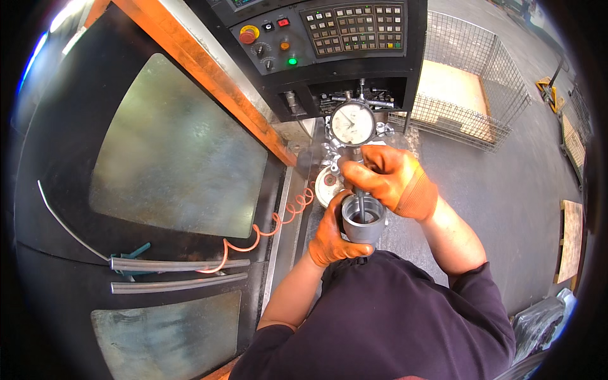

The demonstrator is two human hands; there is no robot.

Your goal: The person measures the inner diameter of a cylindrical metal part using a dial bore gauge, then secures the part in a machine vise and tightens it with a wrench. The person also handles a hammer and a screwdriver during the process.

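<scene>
While gauging: left hand (332,237) grips metal sleeve (363,220), right hand (386,179) grips bore gauge (353,123).
Risk: tilted stem likely skews reading.
Drop: gloved grip may slip.

At your ten o'clock stands the machine door (76,190) with its window (177,152), an orange coiled hose (278,221) beside it. The control panel (329,31) sits at twelve o'clock. At two o'clock you have a wire mesh cage (481,82) on the floor (506,190).
</scene>
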